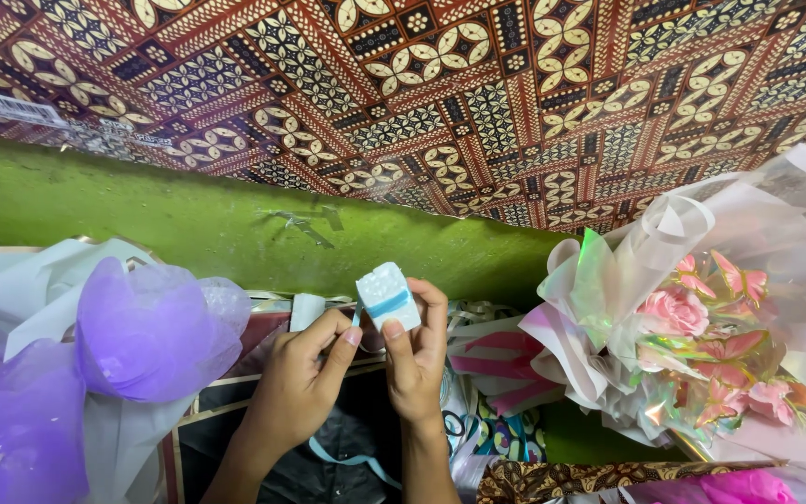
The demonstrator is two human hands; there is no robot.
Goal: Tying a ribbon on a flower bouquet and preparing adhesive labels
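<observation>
A small white foam block with a light blue ribbon band around it is held up at the centre of the head view. My right hand grips it, thumb on its front and fingers behind. My left hand pinches the ribbon at the block's lower left edge. A length of the same blue ribbon trails down between my wrists over dark cloth.
A wrapped bouquet of pink roses in iridescent and white paper lies at the right. Purple tissue wrapping fills the left. A green wall runs behind, with brown patterned batik cloth above it. Assorted printed papers lie below my hands.
</observation>
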